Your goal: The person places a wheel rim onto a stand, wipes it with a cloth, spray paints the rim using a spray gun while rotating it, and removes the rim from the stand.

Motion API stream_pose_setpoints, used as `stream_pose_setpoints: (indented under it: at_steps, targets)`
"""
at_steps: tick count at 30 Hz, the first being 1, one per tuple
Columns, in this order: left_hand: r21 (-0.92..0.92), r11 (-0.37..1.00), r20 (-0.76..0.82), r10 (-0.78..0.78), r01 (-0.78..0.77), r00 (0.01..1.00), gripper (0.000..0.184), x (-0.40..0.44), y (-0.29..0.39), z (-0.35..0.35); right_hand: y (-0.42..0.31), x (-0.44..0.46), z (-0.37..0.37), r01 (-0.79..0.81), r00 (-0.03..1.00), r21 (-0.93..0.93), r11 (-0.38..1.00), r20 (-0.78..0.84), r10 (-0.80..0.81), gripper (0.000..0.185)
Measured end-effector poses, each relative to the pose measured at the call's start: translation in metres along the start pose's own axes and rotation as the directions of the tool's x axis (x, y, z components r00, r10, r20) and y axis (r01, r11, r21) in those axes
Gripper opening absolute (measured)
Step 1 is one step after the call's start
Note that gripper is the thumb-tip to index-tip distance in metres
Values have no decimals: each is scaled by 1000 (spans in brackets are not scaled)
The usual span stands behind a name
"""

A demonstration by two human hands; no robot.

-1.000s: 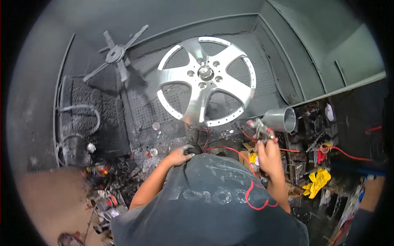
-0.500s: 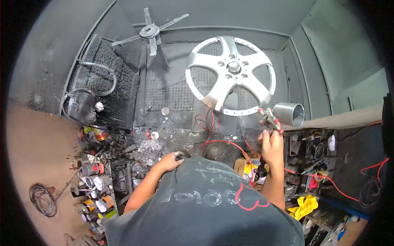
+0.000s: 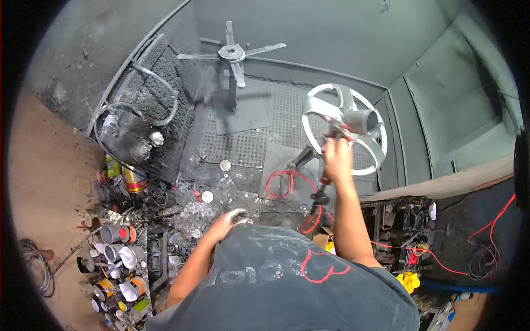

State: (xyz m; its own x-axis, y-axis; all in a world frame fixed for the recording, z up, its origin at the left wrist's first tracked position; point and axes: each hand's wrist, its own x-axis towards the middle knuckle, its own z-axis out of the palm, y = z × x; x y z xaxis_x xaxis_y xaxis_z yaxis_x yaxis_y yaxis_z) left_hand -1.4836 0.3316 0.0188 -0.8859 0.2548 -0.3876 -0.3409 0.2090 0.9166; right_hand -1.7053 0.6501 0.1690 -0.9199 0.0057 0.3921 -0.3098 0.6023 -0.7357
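Looked down in the head view on a silver, spoked wheel rim (image 3: 346,99) before a grey booth wall (image 3: 309,38). Held a spray gun (image 3: 334,129) in the right hand (image 3: 338,159), with fingers wrapped closely round it, just in front of the wheel rim, and with its metal cup (image 3: 361,121) overlapping the wheel rim's middle. Could not judge any contact through the blur. Had the left hand (image 3: 228,222) loosely curled beside a dark shirt (image 3: 265,292), below and left of the wheel rim; could not tell of anything within its grasp. Saw a looped red hose (image 3: 267,186) near the wheel rim's lower left, a four-armed stand (image 3: 232,53) to its upper left, crowded cans (image 3: 118,234) well away to its lower left, and a yellow cloth (image 3: 408,281) well below it.
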Motion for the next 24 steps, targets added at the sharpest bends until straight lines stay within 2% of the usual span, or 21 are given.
stream_pose_setpoints:
  at_steps: [1, 3, 5, 7, 8, 9, 10, 11, 12, 13, 15, 16, 17, 19, 21, 23, 24]
  targets:
    - [-6, 1000, -2, 5, -5, 1000, 44, -2, 10, -10, -4, 0, 37, 96, 995, 45, 994, -9, -96, 19]
    - [165, 969, -59, 197, -185, 979, 48, -6, 45, -32, -89, -4, 80, -92, 988, 192, 977, 138, 66, 20]
    - [63, 947, -133, 319, -314, 938, 56, 0, 51, -43, -121, -11, 131, -195, 958, 328, 924, 267, 108, 22]
    - [-190, 938, -283, 230, -289, 931, 58, -2, 62, -45, -125, -22, 191, -148, 975, 435, 888, 214, 57, 25]
    - [36, 931, -419, 343, -362, 841, 58, -2, 62, -50, -150, -26, 202, -268, 950, 499, 824, 277, 142, 28]
    - [272, 884, -504, 468, -381, 726, 57, -2, 61, -58, -163, -32, 215, -291, 944, 514, 807, 290, 156, 33]
    - [281, 892, -528, 451, -353, 720, 57, -7, 63, -69, -161, -35, 235, -222, 961, 487, 845, 257, 105, 36]
    - [133, 937, -544, 342, -323, 767, 53, -14, 69, -79, -170, -38, 247, -151, 974, 455, 878, 219, 54, 40]
    - [-20, 957, -541, 233, -290, 808, 50, -22, 70, -87, -174, -40, 249, -253, 920, 408, 877, 381, 88, 48]
    - [-15, 961, -556, 223, -277, 801, 50, -27, 65, -94, -190, -43, 244, -259, 915, 419, 870, 396, 82, 48]
    - [-66, 924, -663, 241, -376, 709, 42, -33, 52, -110, -209, -51, 235, -217, 782, 318, 923, 623, -31, 53]
    - [-193, 914, -631, 163, -357, 759, 37, -37, 49, -130, -192, -57, 241, -183, 693, 310, 933, 714, -101, 62]
    - [-191, 921, -691, 119, -339, 713, 37, -39, 50, -146, -188, -71, 235, -211, 660, 336, 918, 742, -120, 67]
    - [-417, 880, -617, -91, -226, 782, 31, -51, 51, -194, -155, -91, 228, -217, 506, 310, 926, 847, -165, 72]
    - [-481, 850, -585, -130, -213, 801, 24, -62, 48, -249, -102, -127, 222, -277, 435, 224, 934, 896, -86, 69]
    - [-535, 830, -559, -208, -157, 803, 21, -80, 63, -293, -80, -160, 192, -248, 421, -15, 969, 899, 121, 68]
    - [-539, 833, -556, -238, -128, 796, 20, -86, 69, -314, -64, -184, 182, -291, 381, -116, 950, 897, 226, 61]
